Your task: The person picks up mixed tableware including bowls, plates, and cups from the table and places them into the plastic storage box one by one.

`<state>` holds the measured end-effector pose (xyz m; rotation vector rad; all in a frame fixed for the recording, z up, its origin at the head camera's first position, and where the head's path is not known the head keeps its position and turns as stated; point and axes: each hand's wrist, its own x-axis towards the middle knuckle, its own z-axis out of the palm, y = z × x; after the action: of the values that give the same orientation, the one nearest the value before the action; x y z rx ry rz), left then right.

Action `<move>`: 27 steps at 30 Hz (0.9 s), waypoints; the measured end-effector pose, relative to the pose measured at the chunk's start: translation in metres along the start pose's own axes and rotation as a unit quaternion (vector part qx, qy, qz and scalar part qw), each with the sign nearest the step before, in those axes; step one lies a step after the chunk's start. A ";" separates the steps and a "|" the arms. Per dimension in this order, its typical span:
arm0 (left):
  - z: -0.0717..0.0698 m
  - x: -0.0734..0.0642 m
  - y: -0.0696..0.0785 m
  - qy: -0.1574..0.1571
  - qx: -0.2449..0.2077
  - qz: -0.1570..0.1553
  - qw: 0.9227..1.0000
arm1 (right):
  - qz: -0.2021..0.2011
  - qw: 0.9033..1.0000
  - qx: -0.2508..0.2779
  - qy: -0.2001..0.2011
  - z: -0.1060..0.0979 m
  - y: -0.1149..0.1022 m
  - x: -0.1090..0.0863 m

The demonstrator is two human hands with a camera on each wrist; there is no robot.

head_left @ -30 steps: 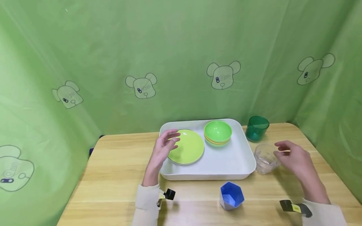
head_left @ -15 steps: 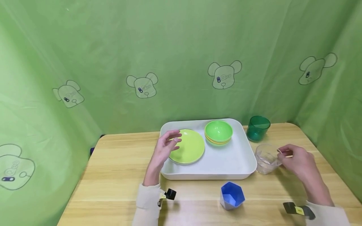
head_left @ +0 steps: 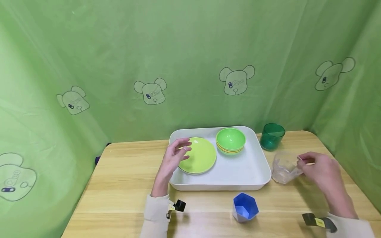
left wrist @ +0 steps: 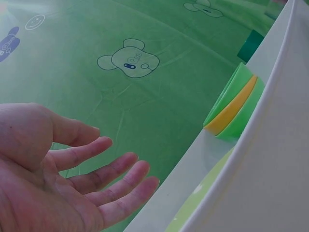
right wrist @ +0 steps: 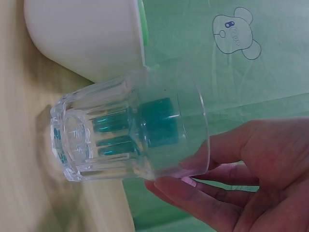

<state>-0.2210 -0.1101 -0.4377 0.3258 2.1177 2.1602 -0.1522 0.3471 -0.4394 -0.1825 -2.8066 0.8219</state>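
Note:
With thumb and fingertips, my right hand [head_left: 322, 172] pinches the rim of a clear glass [head_left: 282, 173] beside the tray's right end. The right wrist view shows the glass [right wrist: 106, 135] from the side, faceted toward its base, which is close over the wooden table. My left hand [head_left: 172, 158] hovers at the tray's left side, fingers relaxed and holding nothing, overlapping the yellow-green plate [head_left: 200, 158] in the head view. That plate lies in a white tray [head_left: 238, 175]. Stacked bowls [head_left: 230, 139], green with a yellow one between, stand at the tray's back.
A dark green tumbler [head_left: 272, 137] stands behind the clear glass, near the tray's back right corner. In front of the tray is a blue hexagonal cup [head_left: 244, 209]. A green curtain [head_left: 190, 59] hangs along the back and sides of the wooden table [head_left: 125, 185].
My right hand has closed its thumb and fingers on the clear glass's rim. The glass has shifted slightly right and tilted a little. My left hand has stayed in place.

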 end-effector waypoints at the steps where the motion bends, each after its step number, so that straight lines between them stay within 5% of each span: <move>1: 0.000 0.000 -0.001 -0.001 0.002 0.000 1.000 | 0.000 1.000 -0.002 0.005 -0.002 -0.001 0.000; 14: 0.011 0.001 -0.004 -0.015 -0.001 0.004 1.000 | -0.016 0.998 -0.006 0.065 -0.027 -0.036 0.004; 22: 0.035 0.001 -0.002 -0.056 0.013 0.012 0.998 | -0.063 0.991 0.005 0.117 -0.034 -0.058 0.009; 27: 0.048 0.003 -0.002 -0.069 0.025 0.004 0.997 | -0.072 0.991 0.005 0.115 -0.033 -0.073 0.010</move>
<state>-0.2134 -0.0629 -0.4394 0.4733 2.1008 2.0265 -0.1583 0.3053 -0.3706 -0.0656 -2.5653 0.7305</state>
